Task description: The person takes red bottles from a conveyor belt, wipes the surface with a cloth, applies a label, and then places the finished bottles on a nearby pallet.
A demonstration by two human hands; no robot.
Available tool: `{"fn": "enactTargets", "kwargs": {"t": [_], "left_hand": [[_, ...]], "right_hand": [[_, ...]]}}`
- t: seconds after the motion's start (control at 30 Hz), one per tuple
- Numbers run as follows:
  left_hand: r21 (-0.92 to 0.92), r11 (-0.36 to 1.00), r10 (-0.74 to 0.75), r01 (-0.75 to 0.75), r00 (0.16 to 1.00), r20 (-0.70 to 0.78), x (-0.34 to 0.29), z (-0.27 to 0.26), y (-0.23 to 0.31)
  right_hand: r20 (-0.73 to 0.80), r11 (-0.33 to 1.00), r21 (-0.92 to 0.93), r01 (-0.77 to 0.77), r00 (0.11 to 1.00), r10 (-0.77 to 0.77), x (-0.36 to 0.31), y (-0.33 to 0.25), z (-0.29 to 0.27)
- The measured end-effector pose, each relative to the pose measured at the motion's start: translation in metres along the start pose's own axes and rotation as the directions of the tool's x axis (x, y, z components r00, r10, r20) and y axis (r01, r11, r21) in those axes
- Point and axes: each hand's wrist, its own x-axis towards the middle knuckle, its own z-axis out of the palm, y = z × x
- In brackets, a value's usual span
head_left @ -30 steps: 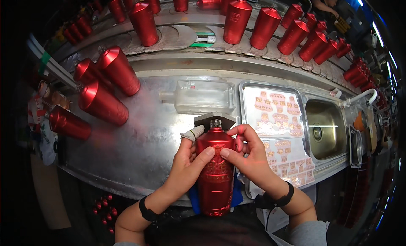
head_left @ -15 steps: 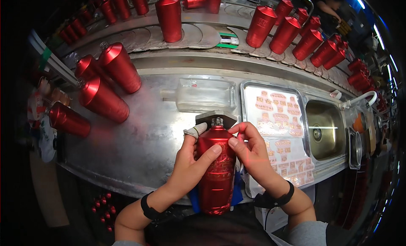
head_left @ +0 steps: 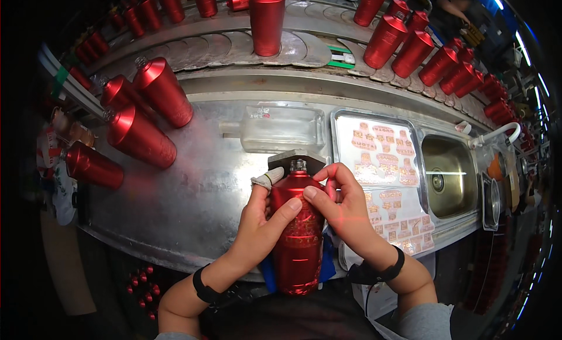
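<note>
A metallic red bottle point(head_left: 297, 264) with a clear threaded neck leans in front of me, its neck away from me, its base over the table's near edge. My left hand point(head_left: 264, 220) is closed around its left side, thumb across the front. A whitish fabric cover point(head_left: 268, 179) sits on one left finger. At the bottle's upper right, my right hand point(head_left: 345, 210) is closed, thumb tip pressed on the shoulder and index finger bent beside it. Whether anything thin lies under that thumb cannot be made out. A dark angled block point(head_left: 278, 160) stands behind the neck.
Several red bottles point(head_left: 141, 136) stand or lean at the left. A clear rectangular glass bottle point(head_left: 283, 128) lies beyond the block. Sticker sheets point(head_left: 383, 153) fill a tray point(head_left: 338, 120) beside a sink point(head_left: 448, 191). A conveyor point(head_left: 304, 50) carries more red bottles across the back.
My right thumb has slid left across the bottle's shoulder. My left hand keeps its hold. Bottles on the conveyor have moved right.
</note>
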Motion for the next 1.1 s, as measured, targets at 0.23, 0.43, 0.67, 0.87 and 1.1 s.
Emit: {"fn": "enactTargets", "kwargs": {"t": [0.23, 0.43, 0.67, 0.87, 1.1], "left_hand": [[-0.003, 1.000, -0.015, 0.015, 1.000, 0.009, 0.000, -0.001, 0.000], [-0.023, 0.999, -0.041, 0.041, 0.999, 0.008, 0.000, -0.001, 0.001], [-0.025, 0.999, -0.045, 0.045, 0.999, 0.013, 0.000, -0.002, -0.001], [-0.031, 0.999, -0.019, 0.020, 0.999, 0.026, 0.001, -0.003, -0.003], [-0.046, 0.997, -0.058, 0.059, 0.998, 0.012, 0.003, -0.001, 0.008]], "right_hand": [[0.063, 0.982, 0.180, -0.062, 0.997, 0.051, 0.000, 0.001, -0.006], [0.125, 0.984, 0.168, -0.054, 0.992, 0.033, -0.009, 0.001, -0.009], [0.091, 0.995, 0.098, -0.008, 0.996, -0.001, -0.006, -0.001, -0.007], [0.054, 0.999, 0.037, -0.019, 0.998, 0.017, -0.003, -0.001, -0.006], [0.046, 0.999, 0.023, -0.027, 0.999, 0.026, 0.000, 0.001, -0.003]]}}
